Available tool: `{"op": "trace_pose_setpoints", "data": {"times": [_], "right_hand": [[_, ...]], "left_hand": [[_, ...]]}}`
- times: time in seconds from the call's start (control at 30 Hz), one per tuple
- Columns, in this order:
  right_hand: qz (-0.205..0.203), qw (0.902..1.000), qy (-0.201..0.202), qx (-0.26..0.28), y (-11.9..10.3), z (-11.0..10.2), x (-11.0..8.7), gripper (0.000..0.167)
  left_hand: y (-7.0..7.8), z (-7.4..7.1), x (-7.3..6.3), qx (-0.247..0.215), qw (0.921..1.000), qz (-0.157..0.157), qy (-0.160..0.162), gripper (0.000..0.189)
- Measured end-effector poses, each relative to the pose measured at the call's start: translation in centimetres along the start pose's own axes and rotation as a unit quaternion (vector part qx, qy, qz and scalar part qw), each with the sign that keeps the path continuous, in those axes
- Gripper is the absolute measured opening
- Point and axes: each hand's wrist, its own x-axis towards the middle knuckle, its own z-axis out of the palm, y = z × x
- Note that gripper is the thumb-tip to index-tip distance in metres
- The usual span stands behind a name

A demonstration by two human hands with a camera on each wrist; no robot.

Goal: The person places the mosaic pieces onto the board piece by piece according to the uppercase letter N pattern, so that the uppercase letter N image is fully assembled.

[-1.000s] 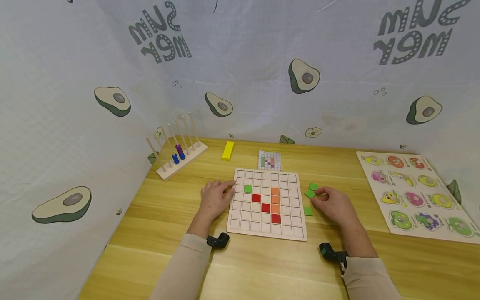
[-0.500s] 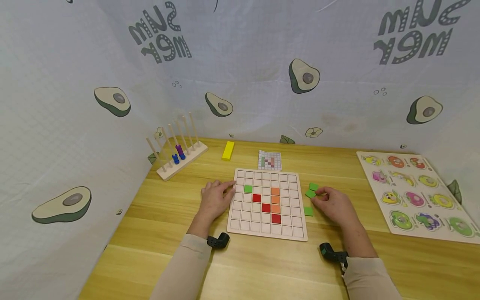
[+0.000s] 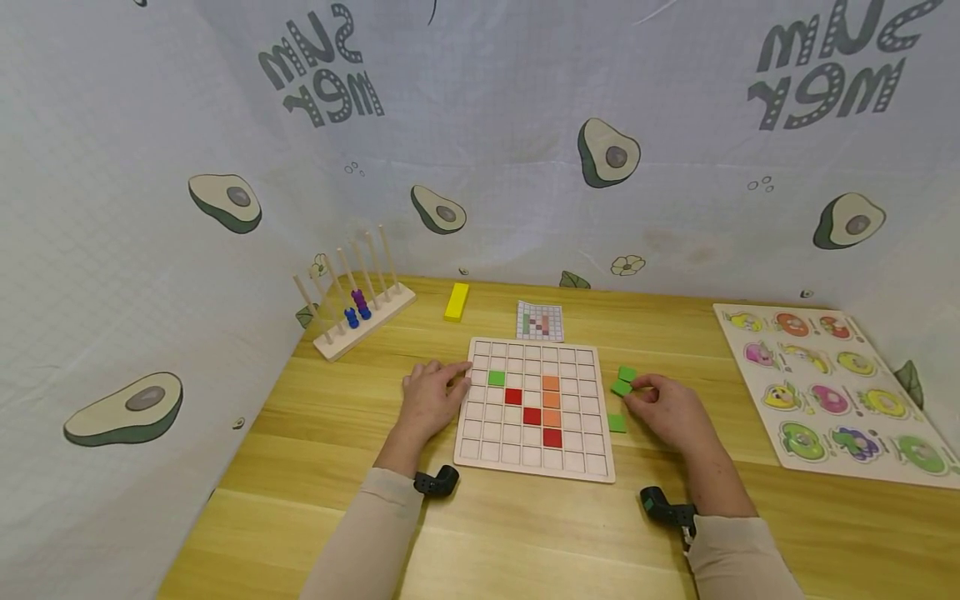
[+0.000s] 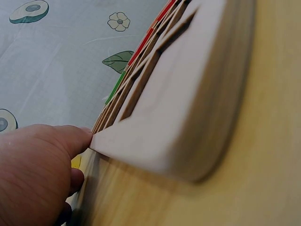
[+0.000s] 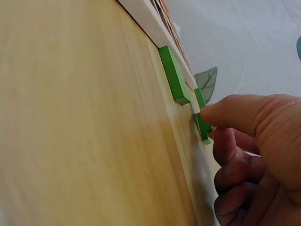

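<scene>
Beyond gridded board [image 3: 511, 433], card [image 3: 539, 322], yellow block [image 3: 456, 302]

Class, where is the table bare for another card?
Bare table runs along the near edge of the grid board, and between the bead rack and the left hand. Another patch separates the fruit puzzle from the right hand. Crowded: the board's right edge, where loose green tiles sit.

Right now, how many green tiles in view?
4: one green tile on the grid board, three right of it on the table: a far tile, a middle tile touched by the right hand, and a near tile. The hand may hide more.
</scene>
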Motion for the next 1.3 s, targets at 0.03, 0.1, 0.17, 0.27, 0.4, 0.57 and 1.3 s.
{"op": "trace_pose_setpoints", "data": {"times": [0.03, 0.1, 0.17, 0.27, 0.4, 0.57, 1.3], "right_hand": [[0.0, 1.0, 0.001, 0.0, -0.1, 0.0, -0.1, 0.044], [-0.003, 1.0, 0.004, 0.0, -0.4, -0.1, -0.2, 0.044], [-0.009, 0.9999, 0.008, 0.004, -0.7, -0.1, -0.3, 0.043], [-0.018, 0.9997, 0.01, 0.012, -1.4, 0.0, -0.5, 0.042], [-0.025, 0.9995, 0.008, 0.019, -2.5, 0.2, -0.7, 0.041], [-0.037, 0.9991, 0.004, 0.019, -3.9, 0.5, -1.0, 0.04], [-0.119, 0.9915, -0.047, 0.024, -9.1, 3.7, -1.9, 0.029]], "left_hand": [[0.0, 0.0, 0.0, 0.0, 1.0, 0.0, -0.001, 0.035], [0.1, -0.1, 0.0, -0.001, 1.0, 0.0, -0.001, 0.035], [0.1, -0.1, 0.0, -0.002, 1.0, 0.0, 0.001, 0.035], [0.1, -0.1, -0.1, -0.005, 1.0, 0.002, 0.003, 0.035], [0.0, -0.1, -0.1, -0.005, 1.0, 0.003, 0.005, 0.034], [0.0, -0.1, -0.1, -0.006, 0.9999, 0.005, 0.007, 0.034], [0.0, -0.2, -0.1, -0.008, 0.9999, 0.006, 0.003, 0.035]]}}
